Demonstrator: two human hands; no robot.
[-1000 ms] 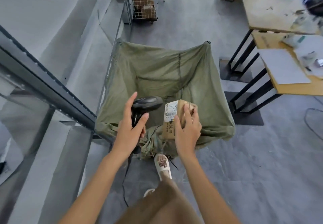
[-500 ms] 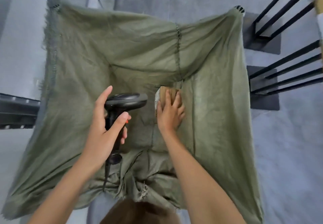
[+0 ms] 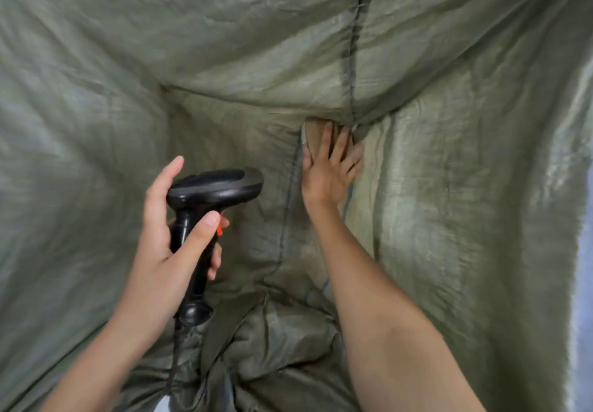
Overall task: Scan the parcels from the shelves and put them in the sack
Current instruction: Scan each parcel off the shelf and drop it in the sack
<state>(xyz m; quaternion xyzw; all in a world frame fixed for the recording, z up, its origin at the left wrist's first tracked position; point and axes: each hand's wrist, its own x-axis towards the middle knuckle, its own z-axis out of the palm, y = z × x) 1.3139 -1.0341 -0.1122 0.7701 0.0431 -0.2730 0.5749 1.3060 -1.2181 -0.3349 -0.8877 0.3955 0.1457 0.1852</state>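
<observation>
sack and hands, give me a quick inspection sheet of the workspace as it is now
surface: inside of the green woven sack, creased, a stitched seam running down its far wall
job's things: brown cardboard parcel deep in the sack, mostly hidden by fingers and a fold of cloth; black handheld scanner, head pointing right
clutter: nothing seen
hands: left hand grips the scanner handle, index finger straight beside the head; right hand lies on the parcel with fingers spread
cables: dark cable hangs from the scanner's base toward the lower edge
surroundings: a pale strip shows past the sack's right edge; too blurred to tell more
</observation>
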